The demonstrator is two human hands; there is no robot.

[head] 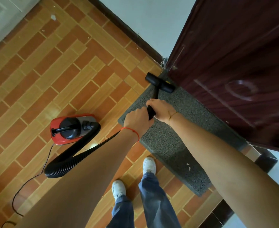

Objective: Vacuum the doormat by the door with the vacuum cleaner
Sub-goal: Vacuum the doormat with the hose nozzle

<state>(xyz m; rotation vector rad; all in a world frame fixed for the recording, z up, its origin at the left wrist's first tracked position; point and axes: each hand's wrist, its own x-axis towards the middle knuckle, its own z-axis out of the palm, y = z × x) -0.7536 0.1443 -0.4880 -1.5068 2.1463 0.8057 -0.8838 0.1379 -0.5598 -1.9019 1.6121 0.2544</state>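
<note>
Both hands grip the black plastic wand (153, 97) of the vacuum: the left hand (138, 120) curls round its lower end, the right hand (161, 109) wraps it just above, hiding the handle between them. Beyond the hands, the black T-shaped nozzle (160, 83) rests on the grey speckled doormat (168, 142) against the dark red door (234, 71). Left of the hands sits the red canister vacuum cleaner (72, 129); its ribbed black hose (72, 158) disappears behind the left forearm. No writing is legible.

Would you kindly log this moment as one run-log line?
hands: left hand and right hand grip wand | nozzle: on doormat by door | vacuum cleaner: on floor
</note>
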